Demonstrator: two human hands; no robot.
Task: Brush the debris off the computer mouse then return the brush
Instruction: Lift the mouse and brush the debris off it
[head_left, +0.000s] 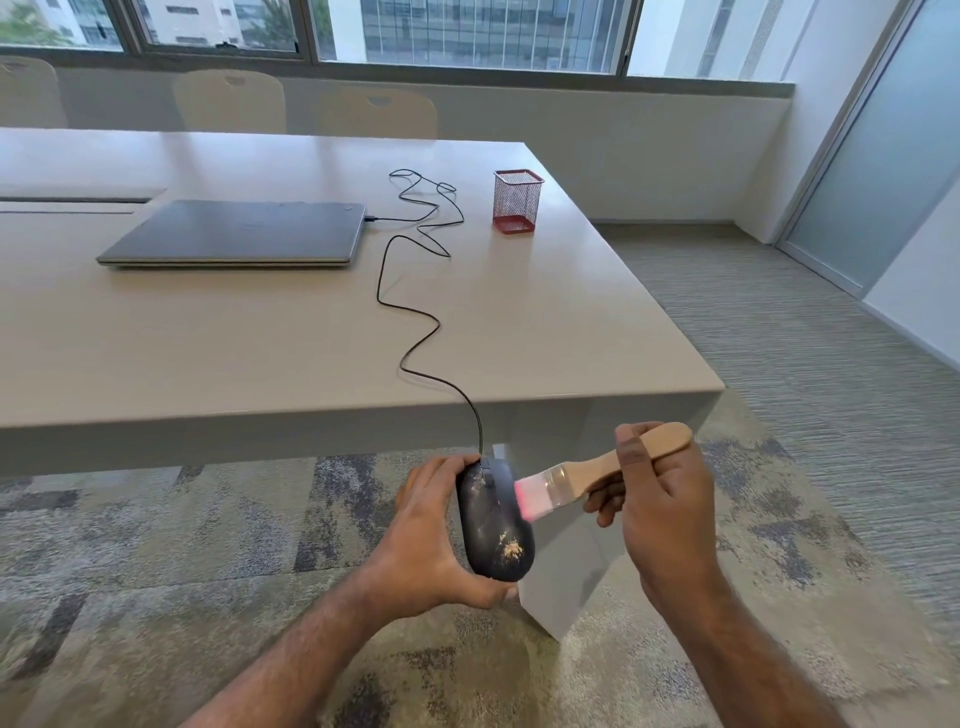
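- Head view: left hand (434, 540) clasps the mouse (493, 519) off the table edge — light, smooth, maybe slippery.
- Right hand (660, 514) pinches the brush (587, 475) handle; soft bristles touch the mouse.
- Debris (511, 548) sits near the left thumb.

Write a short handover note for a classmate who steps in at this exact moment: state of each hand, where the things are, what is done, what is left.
Left hand: holds the mouse off the table, out past its near edge, above the carpet.
Right hand: holds the brush by its wooden handle, pink bristles at the mouse's right side.
The mouse cable runs back across the table towards the closed laptop.
Done: brush picked up, mouse lifted.
Left: a pale patch of debris sits near the mouse's lower end; brush it off, set the mouse down, then return the brush, probably to the red mesh cup.
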